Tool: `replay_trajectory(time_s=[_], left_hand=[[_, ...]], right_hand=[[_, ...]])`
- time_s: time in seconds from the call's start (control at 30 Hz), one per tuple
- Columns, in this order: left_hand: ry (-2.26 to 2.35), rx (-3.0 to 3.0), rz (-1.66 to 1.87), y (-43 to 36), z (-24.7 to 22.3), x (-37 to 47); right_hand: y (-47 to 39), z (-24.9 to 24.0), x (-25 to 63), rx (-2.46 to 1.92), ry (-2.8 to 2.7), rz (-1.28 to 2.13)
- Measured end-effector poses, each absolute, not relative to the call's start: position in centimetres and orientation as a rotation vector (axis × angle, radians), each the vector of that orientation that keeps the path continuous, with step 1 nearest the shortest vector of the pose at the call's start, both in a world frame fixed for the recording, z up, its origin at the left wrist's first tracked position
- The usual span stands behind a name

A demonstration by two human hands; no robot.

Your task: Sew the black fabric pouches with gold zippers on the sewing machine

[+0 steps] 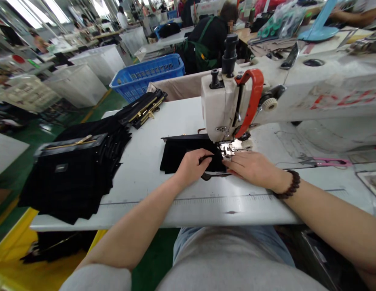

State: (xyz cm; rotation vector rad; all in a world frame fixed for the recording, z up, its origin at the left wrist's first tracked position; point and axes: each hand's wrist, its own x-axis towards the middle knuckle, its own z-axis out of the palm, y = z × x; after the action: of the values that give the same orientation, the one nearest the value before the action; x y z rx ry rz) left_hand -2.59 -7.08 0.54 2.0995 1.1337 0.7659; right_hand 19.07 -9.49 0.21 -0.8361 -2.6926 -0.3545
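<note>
A black fabric panel [176, 155] lies on the white sewing table, its right end under the presser foot [227, 149] of the sewing machine [220, 109]. My left hand [194, 163] pinches the panel's near edge between thumb and fingers, just left of the foot. My right hand [251, 167], with a dark beaded bracelet [290, 184] at the wrist, lies flat with fingers stretched out, its fingertips on the panel's right edge close beside the foot. A dark strip along the panel's far side stands slightly raised.
Stacked black fabric pieces with zippers [75, 169] cover the table's left end. More zippered pieces [145, 107] lie behind them. Pink-handled thread snips [330, 161] rest right of the machine. A blue basket [148, 74] stands beyond the table, near a seated person [206, 40]. A yellow bin [12, 258] sits below left.
</note>
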Motion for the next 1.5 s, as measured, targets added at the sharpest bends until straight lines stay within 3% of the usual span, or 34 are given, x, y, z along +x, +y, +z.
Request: replay_trajectory(time_s=[0.27,0.47,0.93,1.5], left_hand=[[0.947,2.299,0.806,-7.3,0.3,-2.4],[1.130,2.185,0.830,-6.7,0.4,-2.4],[0.768,2.837,0.659,-8.2,0.0,-2.0],[0.680,3.044,0.504,-8.2,-0.7,-1.9]], right_hand=[[-9.8,0.0,18.0,-0.736,-2.706,-0.409],[-9.9,0.0,18.6,-0.831,-2.643,-0.150],[-9.9,1.1,18.8,-0.975,-2.811,0.470],[-10.2,1.7,18.9,-0.969,-2.909,0.390]])
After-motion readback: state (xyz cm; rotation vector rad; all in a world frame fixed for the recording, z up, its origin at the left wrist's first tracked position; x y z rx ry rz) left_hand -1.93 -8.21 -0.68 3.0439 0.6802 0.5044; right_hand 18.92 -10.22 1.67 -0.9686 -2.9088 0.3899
